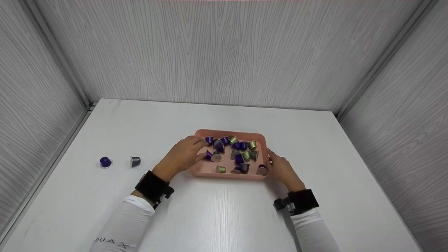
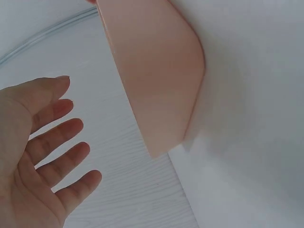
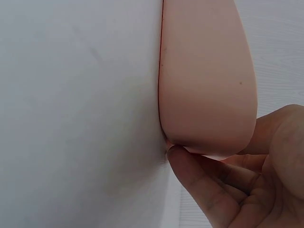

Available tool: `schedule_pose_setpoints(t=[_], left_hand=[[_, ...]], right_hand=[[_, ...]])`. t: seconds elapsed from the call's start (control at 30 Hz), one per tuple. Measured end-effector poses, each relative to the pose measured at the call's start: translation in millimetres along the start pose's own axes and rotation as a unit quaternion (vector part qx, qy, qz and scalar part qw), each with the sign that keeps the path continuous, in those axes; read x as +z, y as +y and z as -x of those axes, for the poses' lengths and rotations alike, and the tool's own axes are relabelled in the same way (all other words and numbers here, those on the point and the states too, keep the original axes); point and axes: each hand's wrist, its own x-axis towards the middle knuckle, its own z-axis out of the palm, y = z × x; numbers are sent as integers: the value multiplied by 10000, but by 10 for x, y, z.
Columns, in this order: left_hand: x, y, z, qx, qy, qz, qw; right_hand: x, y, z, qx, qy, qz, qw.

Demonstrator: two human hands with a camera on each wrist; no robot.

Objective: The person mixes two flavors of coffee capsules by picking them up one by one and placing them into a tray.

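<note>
- Between the two hands, on the white table (image 1: 217,217), stands a shallow pink tray (image 1: 210,170) holding a loose heap of coffee capsules (image 1: 233,154) in purple, green and grey, some upright and some tipped over.
- The left hand (image 1: 182,155) reaches over the tray's left rim from outside, its fingertips among the purple capsules at that end; the head view does not show plainly whether it pinches one.
- In the left wrist view the left hand's fingers (image 2: 57,137) are spread straight and apart, holding nothing, with the tray's outer wall (image 2: 156,80) just beyond them and not touched.
- The right hand (image 1: 281,169) lies against the tray's right end, at the near corner.
- In the right wrist view the right hand's thumb (image 3: 199,183) presses on the tray's rounded corner (image 3: 209,95) from below, with the other fingers loosely bent behind it; the hand rests on the tray rather than wrapping round it.
- Well out beyond the left hand, two capsules stand on the table apart from the tray: a purple capsule (image 1: 105,162) farther out and a grey capsule (image 1: 135,161) nearer the hand, side by side with a gap between them.
- Both wrists carry black straps (image 1: 154,187) over white sleeves (image 1: 122,227).
</note>
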Motion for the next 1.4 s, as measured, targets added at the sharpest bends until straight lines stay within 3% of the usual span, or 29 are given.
schedule_pose_setpoints(t=[0.2, 0.53, 1.0, 1.17, 1.4], left_hand=[[-41, -118, 213, -129, 147, -187, 9996], [-115, -286, 576, -1071, -134, -419, 9933], [-166, -539, 958, -2300, -34, -149, 9731], [-187, -603, 1030, -2616, 43, -37, 9652], [-184, -728, 1115, -2932, -150, 231, 9556]], right_hand=[[-7, 0, -6, -23, 38, -6, 10000], [6, 4, 20, -17, 22, -207, 9998], [17, 15, 10, 50, 15, -178, 9998], [20, 20, -2, 89, 17, -178, 9998], [24, 12, 0, 107, -4, -175, 9998]])
